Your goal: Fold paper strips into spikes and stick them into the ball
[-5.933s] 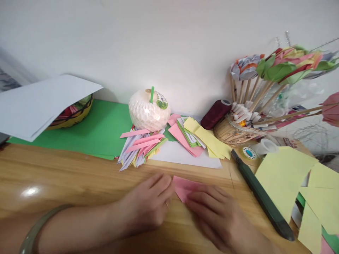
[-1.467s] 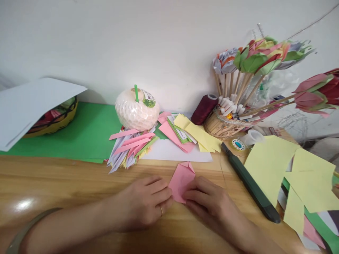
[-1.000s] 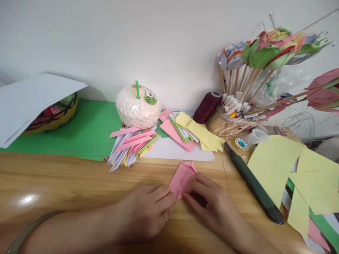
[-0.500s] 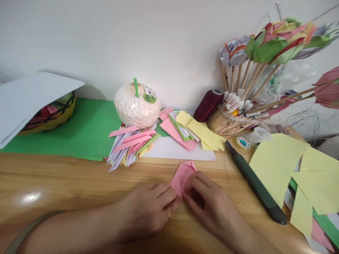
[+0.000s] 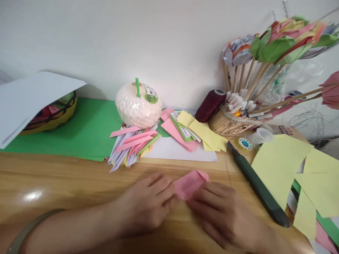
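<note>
A small sheet of pink paper (image 5: 189, 183), with a corner folded over at its upper right, is held just above the wooden table between my two hands. My left hand (image 5: 150, 203) pinches its left end; a ring shows on one finger. At the lower right side of the paper, my right hand (image 5: 221, 208) has its fingers closed on the edge, somewhat blurred by motion. Beyond the paper lies a pile of folded paper strips (image 5: 135, 146) in pink, white, yellow and green. Cut paper rectangles (image 5: 190, 130) are stacked to its right.
A green-handled utility knife (image 5: 258, 185) lies right of my hands beside yellow paper pieces (image 5: 280, 165). Behind stand a wrapped coconut (image 5: 139, 107), a maroon thread spool (image 5: 210, 105) and a holder (image 5: 225, 121) of paper flowers. Green sheets (image 5: 90, 130) and a basket (image 5: 62, 113) are left.
The pink paper has turned clockwise and tilted to the right between my hands. My right hand has shifted right and changed its grip along the edge; my left hand stays nearly in place.
</note>
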A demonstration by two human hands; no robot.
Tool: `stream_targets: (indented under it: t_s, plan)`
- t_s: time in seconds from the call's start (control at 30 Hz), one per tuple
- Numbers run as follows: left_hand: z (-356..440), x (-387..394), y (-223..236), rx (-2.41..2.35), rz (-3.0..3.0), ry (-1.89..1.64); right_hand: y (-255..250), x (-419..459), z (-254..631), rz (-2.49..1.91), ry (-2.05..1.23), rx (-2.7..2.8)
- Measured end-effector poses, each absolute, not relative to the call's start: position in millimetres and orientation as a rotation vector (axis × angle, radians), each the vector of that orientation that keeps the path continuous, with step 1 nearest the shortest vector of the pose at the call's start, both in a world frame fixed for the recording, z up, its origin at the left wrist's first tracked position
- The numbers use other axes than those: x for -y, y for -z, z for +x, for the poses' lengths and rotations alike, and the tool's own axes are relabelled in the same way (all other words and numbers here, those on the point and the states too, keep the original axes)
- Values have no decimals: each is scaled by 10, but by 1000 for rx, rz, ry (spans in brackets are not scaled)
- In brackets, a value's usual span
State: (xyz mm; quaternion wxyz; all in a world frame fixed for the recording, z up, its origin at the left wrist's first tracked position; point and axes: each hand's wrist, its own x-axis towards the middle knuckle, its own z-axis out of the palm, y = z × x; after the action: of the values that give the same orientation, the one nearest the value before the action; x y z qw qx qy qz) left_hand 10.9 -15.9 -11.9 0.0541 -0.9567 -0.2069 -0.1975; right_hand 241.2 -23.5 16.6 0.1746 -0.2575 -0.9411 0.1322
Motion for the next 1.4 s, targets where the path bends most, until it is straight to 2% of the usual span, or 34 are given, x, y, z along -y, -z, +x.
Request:
stream_targets:
  t_s: [0.2,0.27,0.37,0.47,0.6,0.97,1.07,1.27,1.4]
  plan:
    - [90,145,150,698,-2896,610,-156,367,2262,-903,-307,2722]
    - [98,147,160,664,-2944,670,-164,369,2236,-975,-386,2699]
    - [102,128,151,678,-2969,762,-154,328,2254,-1072,-564,2484]
    - [88,83,128,670,-2970,780,-105,274,2287,-1283,-576,2203]
    - [61,36,127,643,-2975,692,-48,238,2266,-1462,-587,2131]
    - [66,25,128,685,-2976,546,-9,220,2196,-1596,-544,2090]
    - [50,13,110,682,-2993,506,13,233,2200,-1558,-452,2129]
    - [26,1,78,701,-3025,285,43,257,2249,-1183,-111,2394]
    - [19,0,85,694,-3034,292,12,248,2292,-992,-60,2503]
